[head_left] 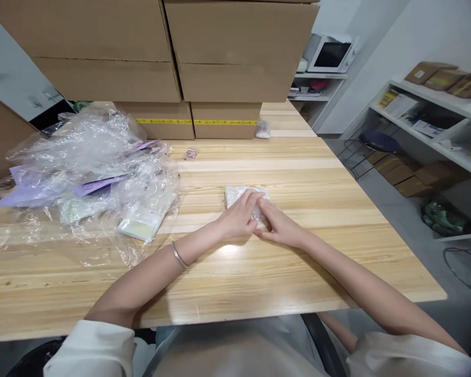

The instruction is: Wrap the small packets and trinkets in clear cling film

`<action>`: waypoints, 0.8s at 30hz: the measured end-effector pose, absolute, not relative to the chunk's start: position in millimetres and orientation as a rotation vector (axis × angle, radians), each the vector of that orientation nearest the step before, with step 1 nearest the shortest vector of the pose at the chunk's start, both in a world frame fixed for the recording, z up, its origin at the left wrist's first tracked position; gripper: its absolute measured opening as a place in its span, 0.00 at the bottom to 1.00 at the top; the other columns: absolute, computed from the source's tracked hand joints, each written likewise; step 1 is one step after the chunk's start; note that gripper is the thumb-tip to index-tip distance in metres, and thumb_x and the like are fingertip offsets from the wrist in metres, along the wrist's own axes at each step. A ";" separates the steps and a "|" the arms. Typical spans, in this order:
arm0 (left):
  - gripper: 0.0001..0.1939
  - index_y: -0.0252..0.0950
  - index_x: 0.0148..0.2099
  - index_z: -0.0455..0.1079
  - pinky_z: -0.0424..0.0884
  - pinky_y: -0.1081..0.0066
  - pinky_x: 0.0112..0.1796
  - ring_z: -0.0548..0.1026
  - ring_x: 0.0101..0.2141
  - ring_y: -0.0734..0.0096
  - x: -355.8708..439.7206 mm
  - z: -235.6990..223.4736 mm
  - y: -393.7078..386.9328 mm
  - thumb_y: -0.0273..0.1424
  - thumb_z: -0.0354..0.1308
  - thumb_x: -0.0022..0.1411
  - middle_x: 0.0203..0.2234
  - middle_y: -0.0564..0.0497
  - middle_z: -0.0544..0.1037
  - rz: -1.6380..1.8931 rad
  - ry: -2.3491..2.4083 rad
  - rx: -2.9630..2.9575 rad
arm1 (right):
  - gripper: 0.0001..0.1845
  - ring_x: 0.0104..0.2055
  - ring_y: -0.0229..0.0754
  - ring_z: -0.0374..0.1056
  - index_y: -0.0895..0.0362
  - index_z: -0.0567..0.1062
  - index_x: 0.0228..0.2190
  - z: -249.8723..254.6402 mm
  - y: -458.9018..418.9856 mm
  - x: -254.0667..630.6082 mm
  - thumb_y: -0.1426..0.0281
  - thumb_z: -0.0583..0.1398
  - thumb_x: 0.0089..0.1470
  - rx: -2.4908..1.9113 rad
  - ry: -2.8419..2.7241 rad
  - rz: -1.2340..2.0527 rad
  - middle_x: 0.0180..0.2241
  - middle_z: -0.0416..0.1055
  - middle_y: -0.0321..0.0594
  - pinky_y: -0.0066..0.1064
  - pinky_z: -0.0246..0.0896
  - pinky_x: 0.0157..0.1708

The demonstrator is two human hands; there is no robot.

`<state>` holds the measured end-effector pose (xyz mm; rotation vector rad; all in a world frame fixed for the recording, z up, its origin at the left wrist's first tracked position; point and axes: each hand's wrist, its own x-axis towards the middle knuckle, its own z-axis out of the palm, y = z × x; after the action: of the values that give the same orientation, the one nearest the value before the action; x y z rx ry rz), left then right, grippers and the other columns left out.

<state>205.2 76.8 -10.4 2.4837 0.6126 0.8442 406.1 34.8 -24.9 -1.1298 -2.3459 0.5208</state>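
Observation:
A small flat packet in clear, shiny plastic (235, 193) lies on the wooden table in front of me. My left hand (238, 215) is closed on its near left part, with the fingers bent over the top. From the right, my right hand (279, 224) holds the same packet, thumb and fingers pressed in at its near right side. The fingertips of both hands meet over it and hide much of its surface, so what is inside cannot be made out. A bracelet (178, 255) circles my left wrist.
A heap of crumpled clear plastic (98, 141) with purple sheets and a pale green packet (143, 222) covers the table's left. Stacked cardboard boxes (239, 52) stand at the back. A small pinkish packet (190, 153) and a clear one (262, 129) lie near them. Shelves (427, 136) stand right.

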 end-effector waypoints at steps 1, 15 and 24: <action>0.39 0.36 0.65 0.49 0.66 0.51 0.56 0.64 0.58 0.52 204.0 -9.3 76.8 0.22 0.52 0.49 0.57 0.37 0.62 0.868 0.583 2.477 | 0.40 0.64 0.62 0.57 0.60 0.57 0.63 -24.8 35.2 404.9 0.56 0.62 0.56 -1.150 -2.362 0.463 0.61 0.61 0.60 0.59 0.56 0.59; 0.44 0.18 0.68 0.49 0.48 0.45 0.65 0.43 0.69 0.42 198.3 -7.5 55.5 0.49 0.51 0.65 0.68 0.24 0.48 0.407 0.992 2.610 | 0.39 0.65 0.54 0.58 0.61 0.51 0.68 -24.0 42.0 392.7 0.74 0.55 0.58 -1.425 -2.435 0.095 0.66 0.57 0.54 0.50 0.60 0.57; 0.28 0.37 0.68 0.52 0.60 0.48 0.63 0.59 0.66 0.54 126.3 25.5 13.4 0.28 0.50 0.67 0.62 0.39 0.66 0.817 1.031 2.492 | 0.27 0.61 0.52 0.64 0.61 0.66 0.61 -11.9 97.2 455.9 0.78 0.50 0.61 -1.564 -2.308 -0.097 0.63 0.63 0.53 0.45 0.62 0.58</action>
<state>126.3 13.4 25.5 2.4918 1.0312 0.8171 455.9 97.2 -11.9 -1.5644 -2.3084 -0.0967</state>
